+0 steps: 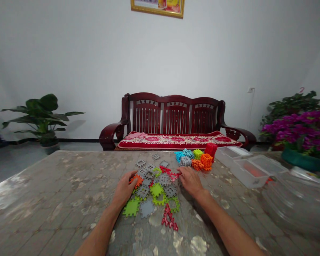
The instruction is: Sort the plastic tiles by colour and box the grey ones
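A loose pile of flat, notched plastic interlocking tiles lies on the table, with grey tiles, green tiles and red pieces among them. At the pile's left side, my left hand has its thumb and fingers closed about an orange tile. Across from it, my right hand pinches the edge of a red tile with its fingertips; the thumb is partly hidden. Nearest to me lie a red triangular tile, a solid green tile and a solid grey tile.
Stacked tiles in orange, red, blue, green and grey stand behind my right hand. Clear plastic boxes and a transparent lid are on the right, beside a purple flower pot. A wooden bench stands beyond the table.
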{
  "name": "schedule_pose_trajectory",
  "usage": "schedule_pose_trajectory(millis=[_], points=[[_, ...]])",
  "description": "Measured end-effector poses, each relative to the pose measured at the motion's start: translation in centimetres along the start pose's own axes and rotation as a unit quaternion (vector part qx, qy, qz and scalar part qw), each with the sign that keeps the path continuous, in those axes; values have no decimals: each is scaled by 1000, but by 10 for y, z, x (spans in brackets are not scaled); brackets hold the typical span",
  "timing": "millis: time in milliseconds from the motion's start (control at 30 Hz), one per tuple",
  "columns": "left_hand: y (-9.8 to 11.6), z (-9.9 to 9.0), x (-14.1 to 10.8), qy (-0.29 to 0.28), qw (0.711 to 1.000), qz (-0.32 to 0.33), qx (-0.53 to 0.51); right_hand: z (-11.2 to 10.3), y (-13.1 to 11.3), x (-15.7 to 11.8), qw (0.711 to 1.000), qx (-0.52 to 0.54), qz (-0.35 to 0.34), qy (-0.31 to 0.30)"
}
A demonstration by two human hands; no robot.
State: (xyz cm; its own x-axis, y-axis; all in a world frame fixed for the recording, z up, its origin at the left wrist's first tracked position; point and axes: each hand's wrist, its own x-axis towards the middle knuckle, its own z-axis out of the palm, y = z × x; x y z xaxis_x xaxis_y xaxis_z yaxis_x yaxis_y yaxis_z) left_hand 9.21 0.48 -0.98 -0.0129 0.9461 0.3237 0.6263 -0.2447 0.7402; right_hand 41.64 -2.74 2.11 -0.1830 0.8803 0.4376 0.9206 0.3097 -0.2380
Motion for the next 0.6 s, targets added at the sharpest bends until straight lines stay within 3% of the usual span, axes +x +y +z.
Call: schedule_pose_trajectory(millis=[100,200,367,600], points=[[-3,1,1,3,1000,1,1,-13,26,-14,996,38,29,69],[-5,2,1,2,1000,5,1,-28,65,-33,983,54,132,113],[-7,2,2,-1,1000,14,8,-48,126,-63,935,-20,332,122],[-8,1,3,-4,1000,15,18,-52,162,-64,891,-68,432,119]])
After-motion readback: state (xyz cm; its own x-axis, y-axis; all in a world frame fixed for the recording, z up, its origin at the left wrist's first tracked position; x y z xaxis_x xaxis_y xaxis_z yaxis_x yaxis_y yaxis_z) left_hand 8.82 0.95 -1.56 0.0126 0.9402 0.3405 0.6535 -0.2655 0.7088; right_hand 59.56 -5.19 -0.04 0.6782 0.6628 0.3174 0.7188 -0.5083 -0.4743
